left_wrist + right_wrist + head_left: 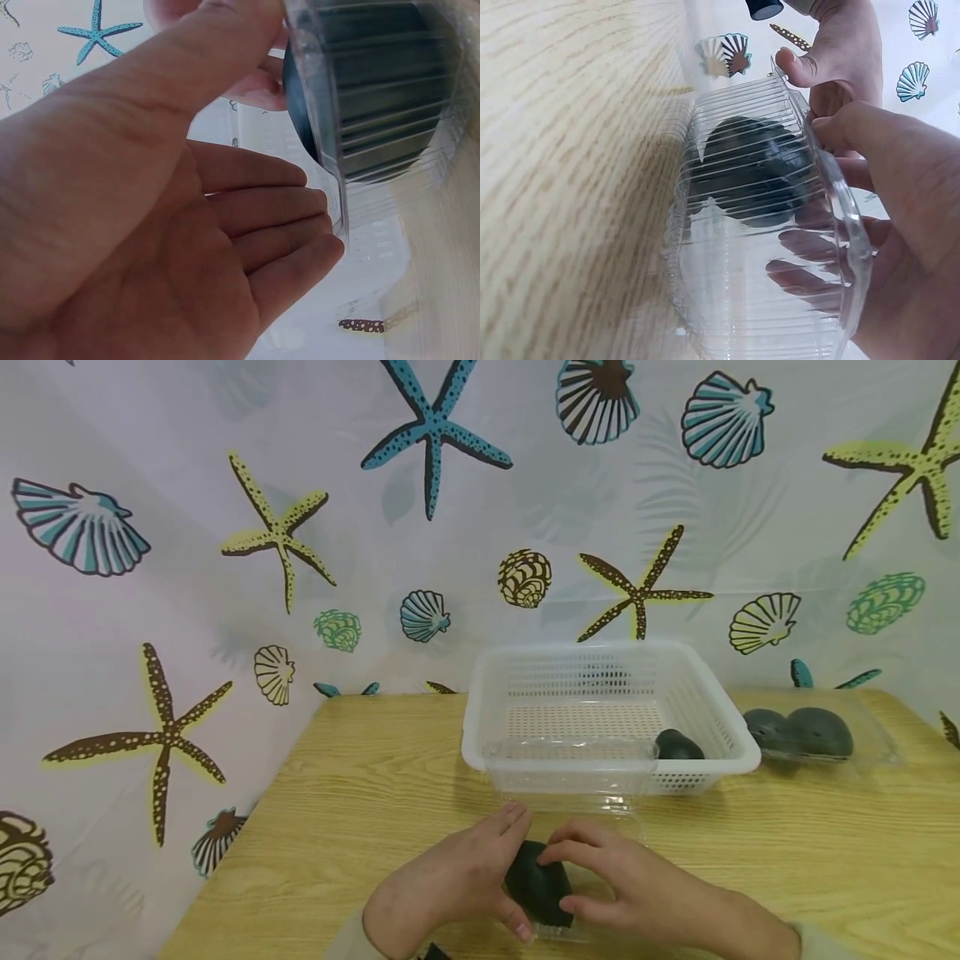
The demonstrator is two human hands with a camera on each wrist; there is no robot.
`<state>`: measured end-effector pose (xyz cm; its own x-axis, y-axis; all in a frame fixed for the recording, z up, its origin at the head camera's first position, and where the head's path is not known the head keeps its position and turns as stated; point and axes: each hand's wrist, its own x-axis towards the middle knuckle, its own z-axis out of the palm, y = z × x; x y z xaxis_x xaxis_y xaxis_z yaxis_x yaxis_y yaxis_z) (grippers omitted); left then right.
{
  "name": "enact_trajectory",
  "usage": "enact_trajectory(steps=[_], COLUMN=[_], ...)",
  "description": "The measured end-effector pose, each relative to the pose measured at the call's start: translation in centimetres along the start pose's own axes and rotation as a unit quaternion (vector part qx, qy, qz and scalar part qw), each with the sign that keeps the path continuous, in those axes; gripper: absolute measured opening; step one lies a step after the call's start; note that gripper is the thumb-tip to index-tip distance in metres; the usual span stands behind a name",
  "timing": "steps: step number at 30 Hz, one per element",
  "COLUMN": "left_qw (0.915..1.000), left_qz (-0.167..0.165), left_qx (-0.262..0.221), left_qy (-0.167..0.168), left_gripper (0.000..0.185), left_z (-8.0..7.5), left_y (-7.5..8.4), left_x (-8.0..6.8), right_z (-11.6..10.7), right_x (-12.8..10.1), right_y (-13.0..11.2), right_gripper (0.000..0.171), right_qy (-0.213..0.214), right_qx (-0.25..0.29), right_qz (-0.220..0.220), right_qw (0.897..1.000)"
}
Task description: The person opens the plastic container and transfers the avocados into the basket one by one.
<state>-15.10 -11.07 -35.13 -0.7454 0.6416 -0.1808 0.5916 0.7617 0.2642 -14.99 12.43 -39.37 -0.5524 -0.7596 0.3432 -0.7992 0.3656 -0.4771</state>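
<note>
The dark avocado (537, 882) sits between my hands at the near edge of the wooden table (337, 793), lying in a clear ribbed plastic clamshell (757, 247). My left hand (457, 877) cups it from nine o'clock, thumb curled against the rim; my right hand (622, 885) pinches it from three o'clock, fingers over the top. I can read no label or writing anywhere. At twelve o'clock a white perforated basket (720, 727) holds another dark fruit (678, 746), and the clamshell's raised lid stands in front of it. At two o'clock, a second clear tray (873, 727) holds two more (798, 731).
</note>
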Motion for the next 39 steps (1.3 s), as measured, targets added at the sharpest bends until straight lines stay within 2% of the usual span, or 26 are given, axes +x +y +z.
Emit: enact_trajectory(steps=[4, 11, 16, 20, 27, 31, 39], left_qw=[1.0, 1.0, 0.9999, 0.9999, 0.9999, 0.9999, 0.9999], left_qz=[-0.008, 0.001, -0.013, -0.013, -0.009, -0.008, -0.01], left_qx=[0.0, -0.006, -0.001, 0.002, 0.006, 0.009, 0.005], left_qy=[-0.004, 0.002, -0.004, 0.001, 0.01, 0.01, -0.003], left_gripper=[0.119, 0.116, 0.12, 0.119, 0.12, 0.12, 0.12], left_z=[0.0, 0.0, 0.0, 0.0, 0.0, 0.0, 0.0], left_y=[0.0, 0.0, 0.1, 0.2, 0.3, 0.4, 0.4], left_x=[0.0, 0.0, 0.0, -0.1, -0.1, -0.2, -0.1], right_z=[0.1, 0.3, 0.2, 0.4, 0.9, 1.1, 1.1], right_x=[0.0, 0.1, 0.1, 0.1, 0.1, 0.1, 0.1], right_y=[-0.1, -0.2, -0.2, -0.1, 0.1, 0.2, 0.3], right_gripper=[0.034, 0.033, 0.033, 0.036, 0.035, 0.041, 0.046], right_qy=[-0.012, -0.021, -0.017, -0.014, 0.02, 0.037, 0.025], right_qx=[0.008, 0.013, -0.003, 0.002, -0.012, -0.028, -0.072], right_qz=[0.016, 0.048, 0.088, 0.097, 0.069, 0.052, 0.028], right_qw=[1.0, 0.999, 0.996, 0.995, 0.997, 0.998, 0.997])
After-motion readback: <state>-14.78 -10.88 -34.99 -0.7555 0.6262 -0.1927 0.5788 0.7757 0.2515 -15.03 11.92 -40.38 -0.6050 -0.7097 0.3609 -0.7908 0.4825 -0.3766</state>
